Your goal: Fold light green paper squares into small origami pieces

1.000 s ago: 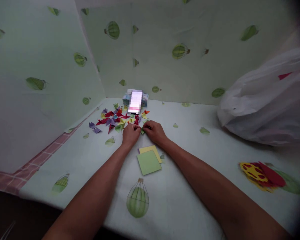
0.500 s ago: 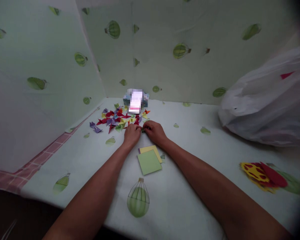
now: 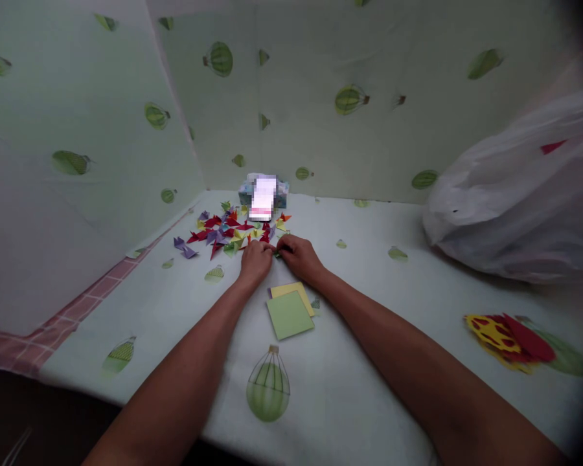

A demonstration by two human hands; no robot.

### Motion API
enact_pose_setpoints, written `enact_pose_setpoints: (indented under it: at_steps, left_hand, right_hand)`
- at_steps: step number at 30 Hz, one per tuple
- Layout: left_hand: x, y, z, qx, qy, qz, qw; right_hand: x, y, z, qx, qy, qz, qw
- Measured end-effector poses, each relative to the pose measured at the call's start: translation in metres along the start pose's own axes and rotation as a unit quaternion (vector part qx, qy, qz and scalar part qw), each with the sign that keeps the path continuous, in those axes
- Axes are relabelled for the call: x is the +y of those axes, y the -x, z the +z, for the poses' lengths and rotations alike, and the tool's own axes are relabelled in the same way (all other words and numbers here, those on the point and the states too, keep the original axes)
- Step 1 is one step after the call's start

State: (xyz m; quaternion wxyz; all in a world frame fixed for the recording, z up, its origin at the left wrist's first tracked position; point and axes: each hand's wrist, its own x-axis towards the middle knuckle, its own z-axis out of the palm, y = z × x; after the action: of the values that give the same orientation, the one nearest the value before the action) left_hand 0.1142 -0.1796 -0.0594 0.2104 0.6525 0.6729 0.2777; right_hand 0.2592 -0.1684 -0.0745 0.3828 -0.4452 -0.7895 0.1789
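My left hand point(image 3: 257, 261) and my right hand point(image 3: 298, 256) meet near the middle of the table, fingers pinched together. Between their fingertips is a small piece of green folded paper point(image 3: 277, 254), mostly hidden by the fingers. Just beyond my hands lies a pile of folded paper cranes point(image 3: 216, 237) in red, purple, yellow, green and orange. Nearer to me, between my forearms, square sheets of paper lie overlapped: a green sheet point(image 3: 290, 315) on top, a yellow sheet point(image 3: 296, 289) under it, and a sliver of purple at the edge.
A lit phone point(image 3: 263, 197) leans against a patterned box point(image 3: 282, 194) behind the cranes. At the right stands a bulging white plastic bag point(image 3: 510, 207). Red and yellow cutouts point(image 3: 508, 342) lie at the right front. The balloon-printed cloth point(image 3: 369, 401) covers the table.
My hands stay in nearly the same place, fingers shifting slightly on the green paper. The whole view has drifted very slightly; the other things lie as before.
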Motion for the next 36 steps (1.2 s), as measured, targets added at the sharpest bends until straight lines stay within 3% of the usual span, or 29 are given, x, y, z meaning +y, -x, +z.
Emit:
enact_pose_setpoints:
  at_steps: [36]
  left_hand:
    - [0.0022,0.0025,-0.0032,0.027,0.053,0.003,0.998]
  right_hand:
    - [0.0006,0.0002,0.0011,-0.005,0.009,-0.008,1.0]
